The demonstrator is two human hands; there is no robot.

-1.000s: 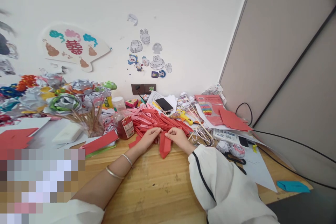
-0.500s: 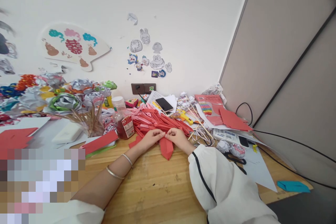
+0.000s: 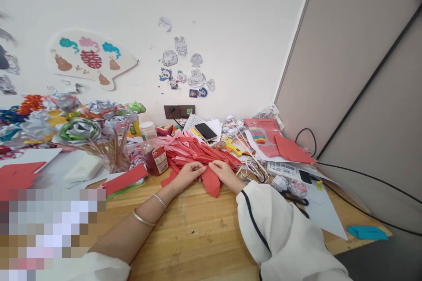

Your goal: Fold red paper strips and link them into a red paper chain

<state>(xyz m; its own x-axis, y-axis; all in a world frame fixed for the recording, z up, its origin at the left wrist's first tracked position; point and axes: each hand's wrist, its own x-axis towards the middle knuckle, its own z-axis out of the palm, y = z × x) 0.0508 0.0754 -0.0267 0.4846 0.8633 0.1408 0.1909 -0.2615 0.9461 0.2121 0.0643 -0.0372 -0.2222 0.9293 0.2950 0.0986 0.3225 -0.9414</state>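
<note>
A folded piece of red paper (image 3: 211,183) hangs between my two hands just above the wooden table (image 3: 191,232). My left hand (image 3: 188,173) pinches its upper left edge, fingers closed on it. From the other side, my right hand (image 3: 225,172) pinches the upper right edge, fingertips almost meeting the left ones. Right behind both hands lies a heap of folded red and pink paper strips (image 3: 194,151). My left wrist carries two bracelets (image 3: 150,210); a white sleeve (image 3: 280,232) covers my right arm.
A red-filled jar (image 3: 154,153) stands left of the heap, beside a bunch of paper flowers on sticks (image 3: 89,129). A phone (image 3: 205,131), scissors (image 3: 295,202), red sheets (image 3: 290,149), wooden sticks and black cables (image 3: 362,180) clutter the right. A blurred patch covers the lower left.
The red paper piece has swung a little to the right and turned between my fingers. My fingertips have drawn closer together at its top edge.
</note>
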